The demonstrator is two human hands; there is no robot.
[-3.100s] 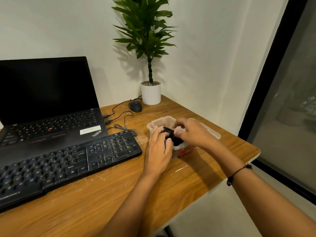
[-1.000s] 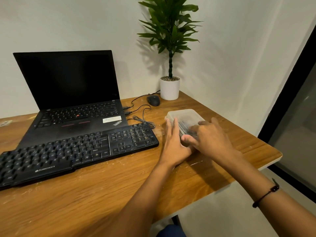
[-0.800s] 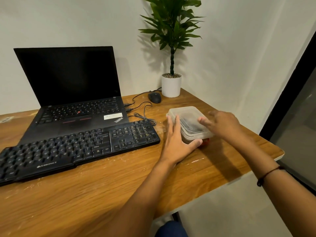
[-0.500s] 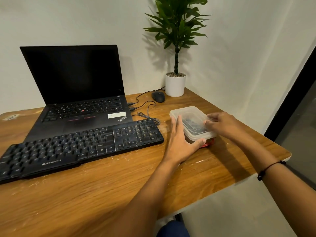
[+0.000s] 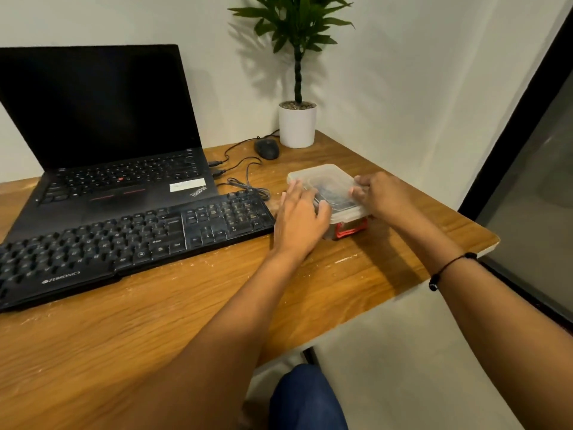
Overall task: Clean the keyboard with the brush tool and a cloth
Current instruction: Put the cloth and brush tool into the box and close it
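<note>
Keyboard (image 5: 130, 240) lies along the wooden desk (image 5: 186, 305) before an open laptop (image 5: 102, 135). Right of it, a lidded clear container (image 5: 328, 184) has the left hand (image 5: 299, 221) laid flat-fingered against it, while the right hand (image 5: 383, 195) curls its grip onto the lid's far edge.

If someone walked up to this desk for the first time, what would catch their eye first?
Probably both hands on the clear plastic container with a red clasp, near the desk's right edge: the left hand rests on its near-left side, the right hand holds the lid's right rim. Next, the long black keyboard lying in front of the open laptop with its dark screen. A potted plant stands in the far corner.
</note>
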